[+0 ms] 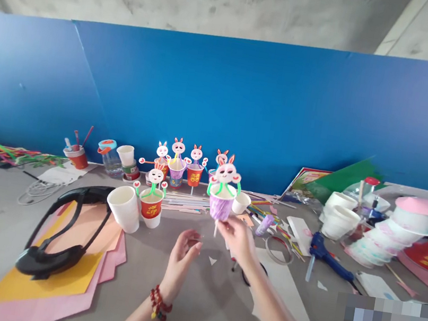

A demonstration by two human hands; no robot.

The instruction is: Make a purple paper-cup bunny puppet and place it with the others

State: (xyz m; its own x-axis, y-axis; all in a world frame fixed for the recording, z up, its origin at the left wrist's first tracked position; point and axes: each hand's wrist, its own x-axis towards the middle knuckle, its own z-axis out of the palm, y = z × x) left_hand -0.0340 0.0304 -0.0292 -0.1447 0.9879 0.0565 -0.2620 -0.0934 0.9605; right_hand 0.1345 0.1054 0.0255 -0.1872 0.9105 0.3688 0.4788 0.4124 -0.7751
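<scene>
My right hand [237, 239] grips the base of a purple-striped paper-cup rabbit puppet [221, 202], held upright above the table. Its white rabbit face and green pipe-cleaner arms with heart paws rise over the rim, and a pale stick pokes out below. To its left, my left hand [183, 255] hovers with curved fingers apart and nothing in them, a red bead bracelet on the wrist. A red paper-cup rabbit puppet [150, 207] stands farther left, beside a tall white paper cup [123, 208]. Several similar rabbit puppets [195, 174] line the back.
On the left, a black headband device [50, 259] lies on coloured paper sheets [86, 278]. At right are a blue glue gun [328, 257], white cups [340, 222], a roll of tape [279, 249] and a stack of cups [383, 239]. A blue partition [216, 91] stands behind.
</scene>
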